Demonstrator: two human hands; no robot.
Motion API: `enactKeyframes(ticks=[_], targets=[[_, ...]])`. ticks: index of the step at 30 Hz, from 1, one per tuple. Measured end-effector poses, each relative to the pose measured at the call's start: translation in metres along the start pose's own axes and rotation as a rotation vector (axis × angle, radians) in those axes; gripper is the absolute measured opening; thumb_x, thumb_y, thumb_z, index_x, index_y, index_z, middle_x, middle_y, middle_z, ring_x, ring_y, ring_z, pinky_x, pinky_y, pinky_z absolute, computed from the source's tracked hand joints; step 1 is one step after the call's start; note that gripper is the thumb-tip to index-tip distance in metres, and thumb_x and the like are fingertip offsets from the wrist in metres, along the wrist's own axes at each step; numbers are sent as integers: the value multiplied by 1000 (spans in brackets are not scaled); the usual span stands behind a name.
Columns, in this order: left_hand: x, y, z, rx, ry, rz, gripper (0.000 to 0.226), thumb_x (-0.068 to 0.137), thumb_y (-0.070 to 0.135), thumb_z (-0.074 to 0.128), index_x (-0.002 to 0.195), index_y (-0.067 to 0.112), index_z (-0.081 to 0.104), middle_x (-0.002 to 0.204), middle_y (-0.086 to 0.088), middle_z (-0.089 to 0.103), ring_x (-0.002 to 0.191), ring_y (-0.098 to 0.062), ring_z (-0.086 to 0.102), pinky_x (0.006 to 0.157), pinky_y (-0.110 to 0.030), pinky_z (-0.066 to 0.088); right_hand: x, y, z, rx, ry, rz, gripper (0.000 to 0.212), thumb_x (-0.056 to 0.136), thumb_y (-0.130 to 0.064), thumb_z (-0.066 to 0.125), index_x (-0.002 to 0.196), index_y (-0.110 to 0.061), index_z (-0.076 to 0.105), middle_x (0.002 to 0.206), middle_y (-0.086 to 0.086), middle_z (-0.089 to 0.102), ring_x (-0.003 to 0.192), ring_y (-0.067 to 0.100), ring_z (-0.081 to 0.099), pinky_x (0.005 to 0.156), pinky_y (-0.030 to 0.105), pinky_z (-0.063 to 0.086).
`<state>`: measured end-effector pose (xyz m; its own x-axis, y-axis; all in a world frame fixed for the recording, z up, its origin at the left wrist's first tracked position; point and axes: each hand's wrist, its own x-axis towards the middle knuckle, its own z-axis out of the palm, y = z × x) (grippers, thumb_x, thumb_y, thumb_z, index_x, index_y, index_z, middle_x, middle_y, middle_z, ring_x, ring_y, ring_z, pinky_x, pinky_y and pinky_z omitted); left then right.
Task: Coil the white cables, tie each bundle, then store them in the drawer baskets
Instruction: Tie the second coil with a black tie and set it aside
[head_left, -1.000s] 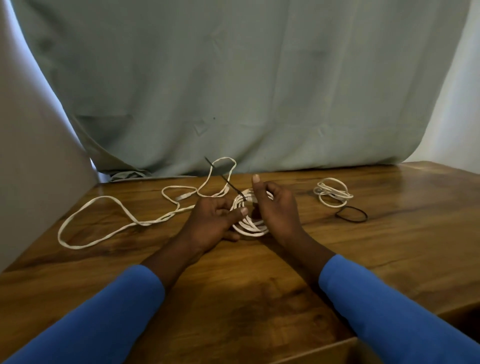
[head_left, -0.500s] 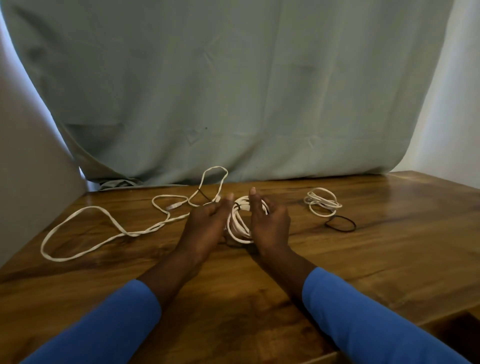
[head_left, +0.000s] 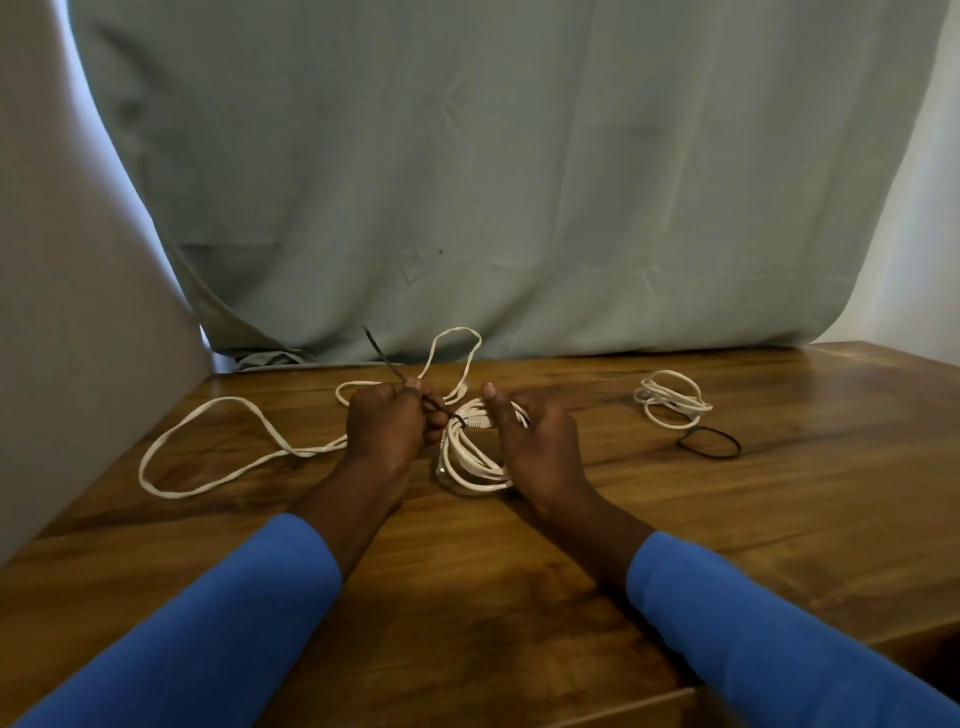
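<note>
Your right hand (head_left: 540, 447) cups the coil (head_left: 470, 457) mid-tabletop (head_left: 467, 597), fingers loosely curled on its right side. Your left hand (head_left: 387, 428) is fisted on a black tie (head_left: 384, 358) running into the coil. Loose cable (head_left: 208, 457) sprawls left; a second coil (head_left: 672, 397) and black loop (head_left: 709, 441) sit far right.

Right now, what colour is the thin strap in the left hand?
Black. The strap pinched in the left hand shows best in the head view.
</note>
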<state>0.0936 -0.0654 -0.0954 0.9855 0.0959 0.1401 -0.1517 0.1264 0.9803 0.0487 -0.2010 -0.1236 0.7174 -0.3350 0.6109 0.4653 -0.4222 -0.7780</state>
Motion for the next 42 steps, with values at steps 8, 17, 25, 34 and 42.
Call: enactKeyframes(ticks=[8,17,25,34,42], targets=[[-4,-6,-1,87,-105,139,28,109,21,47,90,12,66,65,0,67,57,-12,61,58,-30,49,-4,-1,-8,-676,-58,-213,32,106,-44,42,105,-32,71,90,-11,71,80,8,64,71,33,47],[-4,-5,-3,305,-83,424,27,102,32,58,81,18,69,72,2,73,71,-16,71,71,-38,59,7,2,-1,-247,-214,-102,35,91,-60,59,95,-32,79,95,-16,77,93,1,70,89,43,56],[4,-2,9,96,108,191,32,101,18,59,70,15,67,63,-3,62,59,-20,57,65,-37,47,2,-13,11,-282,-256,-63,48,79,-61,47,98,-31,79,98,-16,75,92,2,68,84,40,57],[13,-1,-1,-2,58,179,27,102,16,61,78,9,72,59,-1,66,48,-12,52,57,-32,47,-4,-10,8,-388,-263,-193,35,99,-49,47,102,-29,74,93,-10,72,86,6,65,76,40,55],[10,8,-5,-155,-54,126,22,104,12,56,89,9,71,67,1,68,51,-6,56,55,-23,49,-1,-11,-2,-123,-309,-103,23,101,-34,58,108,-24,78,97,-10,76,92,5,70,84,43,57]])
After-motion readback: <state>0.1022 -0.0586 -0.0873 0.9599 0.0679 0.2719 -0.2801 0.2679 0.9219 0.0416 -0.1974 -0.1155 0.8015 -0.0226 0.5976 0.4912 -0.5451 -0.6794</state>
